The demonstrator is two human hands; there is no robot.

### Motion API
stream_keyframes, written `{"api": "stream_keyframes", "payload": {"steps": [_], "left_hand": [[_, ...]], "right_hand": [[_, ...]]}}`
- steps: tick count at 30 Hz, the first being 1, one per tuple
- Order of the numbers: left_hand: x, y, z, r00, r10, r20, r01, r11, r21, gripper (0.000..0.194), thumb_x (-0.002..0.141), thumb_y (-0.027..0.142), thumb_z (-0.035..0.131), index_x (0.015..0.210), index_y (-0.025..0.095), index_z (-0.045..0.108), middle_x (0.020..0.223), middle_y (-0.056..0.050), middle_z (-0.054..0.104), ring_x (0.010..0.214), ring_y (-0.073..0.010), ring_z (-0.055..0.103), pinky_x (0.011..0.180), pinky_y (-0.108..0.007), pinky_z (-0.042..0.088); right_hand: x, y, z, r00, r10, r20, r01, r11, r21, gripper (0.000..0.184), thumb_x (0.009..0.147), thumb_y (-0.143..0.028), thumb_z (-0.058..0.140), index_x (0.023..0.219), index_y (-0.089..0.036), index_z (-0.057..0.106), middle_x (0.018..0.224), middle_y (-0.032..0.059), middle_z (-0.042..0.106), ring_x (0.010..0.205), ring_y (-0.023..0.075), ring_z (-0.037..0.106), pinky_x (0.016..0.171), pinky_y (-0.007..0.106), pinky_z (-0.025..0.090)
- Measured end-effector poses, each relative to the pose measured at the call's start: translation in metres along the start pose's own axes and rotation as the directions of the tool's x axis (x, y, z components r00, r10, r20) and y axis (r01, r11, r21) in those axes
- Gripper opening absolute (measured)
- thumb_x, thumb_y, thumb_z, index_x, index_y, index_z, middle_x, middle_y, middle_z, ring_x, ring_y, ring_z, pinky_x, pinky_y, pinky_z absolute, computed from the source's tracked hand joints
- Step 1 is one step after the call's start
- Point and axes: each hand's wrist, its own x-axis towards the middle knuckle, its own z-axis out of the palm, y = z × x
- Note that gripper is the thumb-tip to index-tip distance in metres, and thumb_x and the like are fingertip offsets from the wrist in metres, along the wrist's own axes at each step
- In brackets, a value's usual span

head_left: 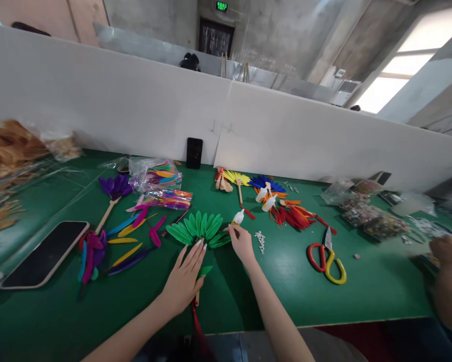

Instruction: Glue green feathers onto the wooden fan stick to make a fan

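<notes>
A fan of green feathers (pixel 201 226) lies spread on the table, its wooden handle (pixel 197 297) and red tassel (pixel 200 327) pointing towards me. My left hand (pixel 186 269) rests flat over the fan's base, fingers stretched out. By its thumb a single green feather (pixel 205 271) shows. At the fan's right end my right hand (pixel 242 244) has thumb and fingertips pinched together; whatever is between them is too small to make out. Just behind those fingers is a small glue bottle (pixel 238 217) with a white top, partly covered. Small white beads (pixel 260 241) are scattered to the right.
Red-and-yellow scissors (pixel 327 259) lie to the right. Further back are a yellow fan (pixel 236 177), a blue fan (pixel 265 183) and bagged feathers (pixel 161 183). A purple fan (pixel 114 188) and phone (pixel 47 254) lie left. Another person's hand (pixel 450 251) is at far right.
</notes>
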Motion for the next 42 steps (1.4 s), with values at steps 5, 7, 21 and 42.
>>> {"api": "stream_keyframes", "payload": {"steps": [5, 7, 21, 42], "left_hand": [[-0.001, 0.001, 0.0, 1.0, 0.001, -0.014, -0.001, 1.0, -0.001, 0.058, 0.09, 0.03, 0.034, 0.142, 0.012, 0.018, 0.145, -0.009, 0.028, 0.135, -0.0215, 0.017, 0.11, -0.042, 0.007], [-0.001, 0.001, 0.001, 1.0, 0.001, -0.017, -0.001, 1.0, 0.0, 0.057, 0.09, 0.029, 0.035, 0.142, 0.012, 0.019, 0.145, -0.009, 0.028, 0.135, -0.0215, 0.017, 0.11, -0.042, 0.006], [-0.001, 0.0, 0.003, 1.0, 0.004, -0.031, -0.003, 1.0, 0.028, 0.053, 0.09, 0.027, 0.034, 0.14, 0.012, 0.026, 0.144, -0.009, 0.028, 0.134, -0.0206, 0.019, 0.11, -0.042, 0.008], [-0.001, 0.0, 0.002, 0.999, 0.003, -0.039, -0.001, 0.999, 0.043, 0.05, 0.089, 0.026, 0.032, 0.138, 0.013, 0.032, 0.143, -0.007, 0.032, 0.134, -0.0196, 0.022, 0.11, -0.041, 0.009]], "right_hand": [[0.0, -0.008, -0.002, 0.999, -0.045, 0.01, 0.045, 0.999, 0.006, 0.036, 0.084, -0.043, 0.042, 0.084, -0.02, 0.068, 0.082, 0.0068, 0.071, 0.071, 0.0217, 0.064, 0.066, 0.029, 0.047], [0.004, -0.013, 0.001, 0.997, -0.062, 0.038, 0.061, 0.998, 0.019, 0.036, 0.085, -0.044, 0.04, 0.087, -0.02, 0.067, 0.083, 0.0064, 0.07, 0.067, 0.02, 0.063, 0.062, 0.027, 0.046], [0.019, -0.015, 0.013, 0.996, -0.067, 0.055, 0.073, 0.989, -0.125, 0.037, 0.087, -0.037, 0.036, 0.078, -0.016, 0.065, 0.065, 0.0073, 0.065, 0.055, 0.0182, 0.058, 0.056, 0.026, 0.042], [0.025, -0.012, 0.02, 0.994, -0.077, 0.078, 0.087, 0.987, -0.132, 0.035, 0.087, -0.032, 0.035, 0.08, -0.016, 0.065, 0.066, 0.007, 0.065, 0.054, 0.0185, 0.057, 0.054, 0.028, 0.044]]}}
